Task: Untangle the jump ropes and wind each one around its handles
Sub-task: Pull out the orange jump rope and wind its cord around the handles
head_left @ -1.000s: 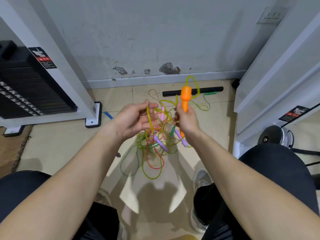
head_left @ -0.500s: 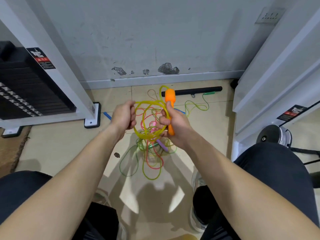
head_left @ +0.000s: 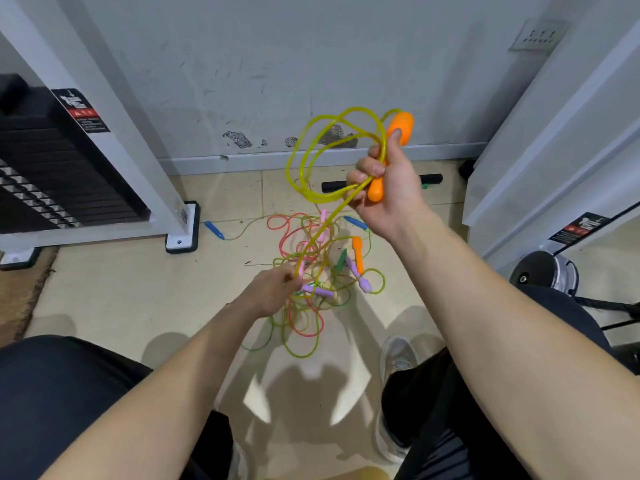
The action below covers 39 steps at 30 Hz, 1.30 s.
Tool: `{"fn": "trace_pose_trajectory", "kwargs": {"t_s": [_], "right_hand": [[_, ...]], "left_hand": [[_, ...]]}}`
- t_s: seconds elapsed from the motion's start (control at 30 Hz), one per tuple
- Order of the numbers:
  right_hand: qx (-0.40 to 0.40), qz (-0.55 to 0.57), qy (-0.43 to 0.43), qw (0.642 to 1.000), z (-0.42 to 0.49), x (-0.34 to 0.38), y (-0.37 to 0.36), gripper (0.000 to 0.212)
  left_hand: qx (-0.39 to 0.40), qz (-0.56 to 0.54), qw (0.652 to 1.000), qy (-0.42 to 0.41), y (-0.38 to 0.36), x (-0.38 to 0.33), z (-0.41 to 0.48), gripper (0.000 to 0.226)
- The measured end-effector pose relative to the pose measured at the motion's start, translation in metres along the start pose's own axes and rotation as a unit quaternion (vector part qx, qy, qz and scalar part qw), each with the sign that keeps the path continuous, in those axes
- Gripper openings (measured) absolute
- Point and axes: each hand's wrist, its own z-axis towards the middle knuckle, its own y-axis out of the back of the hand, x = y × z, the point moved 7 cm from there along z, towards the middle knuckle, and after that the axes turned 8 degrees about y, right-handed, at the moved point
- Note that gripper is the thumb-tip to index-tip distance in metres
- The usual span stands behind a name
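Observation:
My right hand point(head_left: 389, 190) is raised and grips an orange handle point(head_left: 398, 133) together with loops of yellow rope point(head_left: 304, 157) that hang to its left. That rope runs down to my left hand point(head_left: 272, 289), which pinches it low over the floor. Below lies a tangled pile of ropes point(head_left: 311, 271) in red, green and yellow, with a second orange handle point(head_left: 357, 252), purple handles point(head_left: 360, 280), a pink handle point(head_left: 323, 220) and a green handle point(head_left: 342, 259) among them.
A blue handle point(head_left: 214, 230) lies left of the pile, another blue handle point(head_left: 355, 222) under my right wrist. A black bar point(head_left: 334, 186) lies by the wall. White machine frames stand left point(head_left: 138, 161) and right point(head_left: 540, 161). My shoe point(head_left: 398, 355) is near the pile.
My right hand rose up and to the right with the orange handle and the rope loops. My left hand let go of the loops and dropped toward the pile, sliding down the yellow rope.

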Motion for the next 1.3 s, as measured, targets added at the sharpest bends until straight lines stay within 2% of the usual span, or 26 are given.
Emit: {"fn": "trace_pose_trajectory", "kwargs": {"t_s": [0.07, 0.13, 0.23, 0.3, 0.4, 0.43, 0.5, 0.57, 0.67, 0.73, 0.77, 0.8, 0.87, 0.9, 0.97, 1.0, 1.07, 1.13, 1.17, 1.2, 1.27, 1.3], "right_hand": [[-0.058, -0.091, 0.067, 0.992, 0.006, 0.012, 0.019, 0.041], [-0.09, -0.218, 0.129, 0.963, 0.011, 0.017, 0.04, 0.036], [-0.067, -0.375, 0.168, 0.909, 0.014, 0.002, 0.062, 0.022], [-0.032, -0.433, 0.146, 0.889, 0.01, -0.02, 0.074, 0.019], [0.047, -0.417, 0.053, 0.906, -0.005, -0.061, 0.078, 0.019], [0.072, -0.383, 0.01, 0.921, -0.011, -0.074, 0.076, 0.019], [0.102, -0.297, -0.071, 0.947, -0.025, -0.096, 0.07, 0.033], [0.113, -0.251, -0.127, 0.953, -0.035, -0.109, 0.065, 0.038], [0.132, -0.233, -0.141, 0.953, -0.042, -0.111, 0.055, 0.025], [0.136, -0.201, -0.129, 0.962, -0.04, -0.106, 0.046, 0.029], [0.129, -0.188, -0.125, 0.966, -0.037, -0.102, 0.041, 0.03], [0.12, -0.176, -0.119, 0.97, -0.034, -0.097, 0.037, 0.031], [0.111, -0.148, -0.106, 0.977, -0.029, -0.087, 0.026, 0.034], [0.116, -0.133, -0.099, 0.979, -0.026, -0.082, 0.019, 0.035], [0.135, -0.103, -0.09, 0.981, -0.022, -0.073, 0.001, 0.037], [0.144, -0.087, -0.091, 0.982, -0.021, -0.069, -0.008, 0.037], [0.158, -0.059, -0.1, 0.981, -0.021, -0.061, -0.025, 0.037], [0.169, -0.033, -0.109, 0.979, -0.023, -0.053, -0.04, 0.038], [0.173, -0.022, -0.112, 0.978, -0.024, -0.049, -0.046, 0.038], [0.174, -0.015, -0.111, 0.978, -0.024, -0.046, -0.051, 0.038], [0.173, -0.004, -0.104, 0.979, -0.024, -0.038, -0.056, 0.039], [0.171, 0.002, -0.098, 0.98, -0.023, -0.033, -0.056, 0.04]], "left_hand": [[0.02, -0.103, 0.994, 0.042, 0.011, 0.007, -0.006, 0.028], [0.047, -0.222, 0.971, 0.073, 0.024, 0.0, -0.014, 0.026], [0.072, -0.357, 0.929, 0.063, 0.048, -0.025, -0.025, 0.023], [0.088, -0.441, 0.892, 0.052, 0.063, -0.044, -0.03, 0.022], [0.1, -0.529, 0.842, 0.043, 0.078, -0.07, -0.034, 0.022], [0.101, -0.557, 0.823, 0.046, 0.081, -0.077, -0.033, 0.023], [0.087, -0.603, 0.79, 0.06, 0.084, -0.084, -0.029, 0.024], [0.055, -0.628, 0.773, 0.068, 0.088, -0.085, -0.024, 0.025], [-0.014, -0.592, 0.802, 0.077, 0.095, -0.074, -0.021, 0.025], [-0.066, -0.528, 0.84, 0.107, 0.099, -0.056, -0.022, 0.039], [-0.092, -0.508, 0.848, 0.123, 0.099, -0.045, -0.022, 0.047], [-0.119, -0.506, 0.843, 0.14, 0.098, -0.032, -0.021, 0.05], [-0.151, -0.507, 0.832, 0.167, 0.089, -0.011, -0.024, 0.041], [-0.15, -0.485, 0.844, 0.17, 0.079, -0.002, -0.023, 0.033], [-0.09, -0.385, 0.907, 0.143, 0.055, -0.001, -0.021, 0.02], [-0.045, -0.326, 0.938, 0.105, 0.041, -0.008, -0.022, 0.022], [0.032, -0.237, 0.971, 0.004, 0.014, -0.025, -0.022, 0.043], [0.051, -0.173, 0.981, -0.069, -0.001, -0.047, -0.025, 0.067], [0.048, -0.161, 0.982, -0.083, -0.004, -0.055, -0.025, 0.066], [0.044, -0.167, 0.981, -0.092, -0.006, -0.064, -0.025, 0.055], [0.026, -0.163, 0.981, -0.101, -0.011, -0.072, -0.022, 0.018], [0.015, -0.15, 0.984, -0.097, -0.01, -0.071, -0.023, 0.009]]}}
